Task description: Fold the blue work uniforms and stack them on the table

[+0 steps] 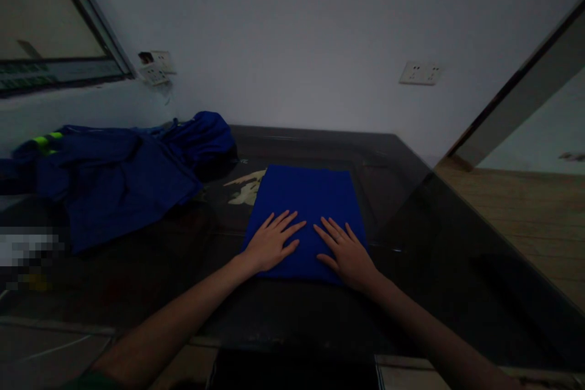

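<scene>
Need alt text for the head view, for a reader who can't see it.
Both hands, left and right, lie flat on a folded blue cloth on a dark glass table. A heap of blue garments sits to the left.

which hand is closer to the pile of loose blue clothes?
Left. The left hand lies flat on the folded blue cloth, on the side toward the pile of blue clothes; the right hand lies farther away.

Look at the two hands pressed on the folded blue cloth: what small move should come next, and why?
Probably slide both palms outward toward the side edges to smooth it. The left hand and right hand lie flat, fingers spread, on the near half of the folded blue cloth, which sits square on the dark table. A heap of blue garments lies to the left.
</scene>
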Available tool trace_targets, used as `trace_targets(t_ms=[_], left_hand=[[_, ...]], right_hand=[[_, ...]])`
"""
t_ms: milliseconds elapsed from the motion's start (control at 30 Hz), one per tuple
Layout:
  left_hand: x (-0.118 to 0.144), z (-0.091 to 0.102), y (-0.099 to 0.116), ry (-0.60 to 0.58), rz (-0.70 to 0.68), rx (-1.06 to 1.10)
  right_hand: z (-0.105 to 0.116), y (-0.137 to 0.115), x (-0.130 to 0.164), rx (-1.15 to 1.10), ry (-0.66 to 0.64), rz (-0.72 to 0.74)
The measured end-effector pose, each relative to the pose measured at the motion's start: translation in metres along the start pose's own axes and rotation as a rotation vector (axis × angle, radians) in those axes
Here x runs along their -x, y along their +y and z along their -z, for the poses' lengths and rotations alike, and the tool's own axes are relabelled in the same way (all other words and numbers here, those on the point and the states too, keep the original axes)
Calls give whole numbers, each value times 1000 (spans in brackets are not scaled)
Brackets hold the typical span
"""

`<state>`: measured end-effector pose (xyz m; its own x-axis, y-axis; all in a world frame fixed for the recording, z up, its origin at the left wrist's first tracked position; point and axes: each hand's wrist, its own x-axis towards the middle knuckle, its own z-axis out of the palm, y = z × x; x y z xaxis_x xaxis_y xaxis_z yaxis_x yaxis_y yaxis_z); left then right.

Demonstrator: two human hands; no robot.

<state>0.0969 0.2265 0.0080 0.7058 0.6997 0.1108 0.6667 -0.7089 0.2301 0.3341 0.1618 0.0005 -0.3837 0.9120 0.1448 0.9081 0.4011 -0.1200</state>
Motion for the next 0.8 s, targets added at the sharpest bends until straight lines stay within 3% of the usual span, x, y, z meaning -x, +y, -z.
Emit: trace_targets(t_ms=[267, 467, 567, 667, 800], left_hand=[[24, 5, -25, 15, 183, -44], [26, 4, -29, 11, 186, 5], [11, 13, -48, 82, 259, 85], [-17, 27, -80, 234, 469, 130], [-58, 34, -116, 195, 721, 310]], right_hand=[[2, 27, 20, 40, 27, 21], [-2, 31, 25, -13, 89, -24], [1, 51, 15, -130, 210, -152], [11, 87, -11, -300, 344, -351], [17, 125, -57, -510, 284, -630]])
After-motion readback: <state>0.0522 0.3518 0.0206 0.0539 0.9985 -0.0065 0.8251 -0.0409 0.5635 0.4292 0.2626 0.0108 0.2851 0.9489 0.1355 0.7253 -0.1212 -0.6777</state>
